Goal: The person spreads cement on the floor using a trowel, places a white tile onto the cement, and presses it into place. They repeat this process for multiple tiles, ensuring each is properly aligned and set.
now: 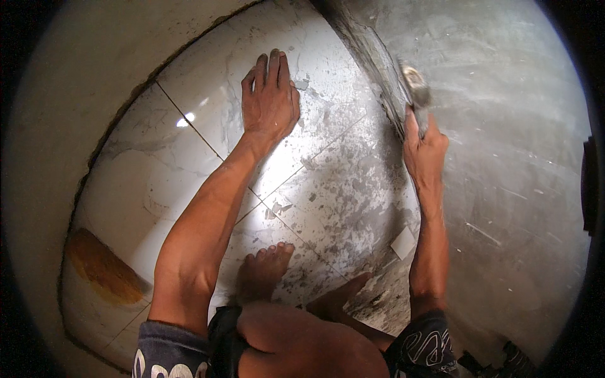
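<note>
My left hand (271, 101) lies flat on a pale marble-look floor tile (201, 151), its fingers stretched away from me, holding nothing. In my right hand (426, 151) is a short-handled grey tool (416, 85), raised beside the foot of the grey wall. Its head is smeared by motion, with a thin edge on the left and a pale round spot; its exact kind cannot be made out. Just left of the tool runs a rough grey strip (378, 63) where floor meets wall. Grey crumbs and flat chips (277, 209) litter the tiles between my hands.
A smooth grey cement wall (504, 164) rises on the right. At the left, a pale wall (44, 157) borders the floor along a dark gap. A brown patch (104, 268) shows at the lower left. My bare foot (268, 268) and a small white piece (403, 243) are nearby.
</note>
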Demonstrator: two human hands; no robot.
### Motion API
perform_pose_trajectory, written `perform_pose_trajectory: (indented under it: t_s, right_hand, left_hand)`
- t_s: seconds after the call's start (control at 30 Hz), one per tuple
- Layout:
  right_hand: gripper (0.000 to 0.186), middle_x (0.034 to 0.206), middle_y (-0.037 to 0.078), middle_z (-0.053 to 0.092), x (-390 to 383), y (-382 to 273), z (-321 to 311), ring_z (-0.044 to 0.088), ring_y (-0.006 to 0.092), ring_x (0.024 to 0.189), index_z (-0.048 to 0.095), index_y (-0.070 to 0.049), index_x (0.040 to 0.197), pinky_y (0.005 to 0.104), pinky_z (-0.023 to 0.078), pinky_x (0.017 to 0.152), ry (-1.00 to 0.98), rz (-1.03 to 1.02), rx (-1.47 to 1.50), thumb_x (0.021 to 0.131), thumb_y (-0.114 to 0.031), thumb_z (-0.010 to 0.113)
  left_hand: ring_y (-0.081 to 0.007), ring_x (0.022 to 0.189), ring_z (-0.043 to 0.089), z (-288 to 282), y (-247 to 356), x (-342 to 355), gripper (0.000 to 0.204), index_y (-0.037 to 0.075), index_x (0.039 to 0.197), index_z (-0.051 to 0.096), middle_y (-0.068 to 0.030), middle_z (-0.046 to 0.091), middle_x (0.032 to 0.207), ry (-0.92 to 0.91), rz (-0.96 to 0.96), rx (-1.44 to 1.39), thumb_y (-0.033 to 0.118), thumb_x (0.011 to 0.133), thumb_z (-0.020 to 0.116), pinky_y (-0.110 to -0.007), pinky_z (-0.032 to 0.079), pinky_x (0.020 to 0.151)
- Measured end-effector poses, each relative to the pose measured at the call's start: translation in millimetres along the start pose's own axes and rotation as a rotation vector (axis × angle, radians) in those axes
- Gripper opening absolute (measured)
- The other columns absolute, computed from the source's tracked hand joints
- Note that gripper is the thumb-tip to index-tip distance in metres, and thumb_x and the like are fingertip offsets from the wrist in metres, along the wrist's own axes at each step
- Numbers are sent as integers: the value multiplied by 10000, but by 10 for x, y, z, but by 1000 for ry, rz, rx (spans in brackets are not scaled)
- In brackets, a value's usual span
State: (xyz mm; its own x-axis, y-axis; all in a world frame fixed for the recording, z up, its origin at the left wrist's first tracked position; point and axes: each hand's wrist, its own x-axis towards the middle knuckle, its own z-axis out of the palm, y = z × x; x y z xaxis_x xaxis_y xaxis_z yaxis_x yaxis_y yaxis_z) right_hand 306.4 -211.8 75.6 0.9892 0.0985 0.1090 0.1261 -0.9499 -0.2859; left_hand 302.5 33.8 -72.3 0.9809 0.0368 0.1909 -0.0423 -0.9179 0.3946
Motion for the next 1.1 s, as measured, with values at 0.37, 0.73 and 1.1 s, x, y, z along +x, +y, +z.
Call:
perform_pose_trajectory:
  t_s: [0.37,0.73,1.1]
  right_hand:
    - [463,738,335,630,18,-146,-14,658,480,689,631,86,955,531,516,611,9,76,101,966,-377,611]
    - [397,613,282,597,-546,215,32,635,475,610,594,53,936,526,490,553,-94,154,-176,946,-339,650]
    - [588,797,312,633,-1516,482,-566,640,439,812,569,90,1139,519,485,707,-279,671,67,974,-475,574]
  left_hand:
    - [-369,1419,313,-1,5,6,573,-42,1471,345,-204,341,1523,-13,-5,7,220,971,442,-519,260,1152]
    - [-348,1431,300,-71,51,46,606,-40,1475,351,-208,357,1527,-74,-21,-5,200,932,473,-492,249,1161]
    - [-364,1496,179,422,692,973,743,-48,1526,238,-209,218,1610,-99,44,-21,486,1020,346,-467,120,1229]
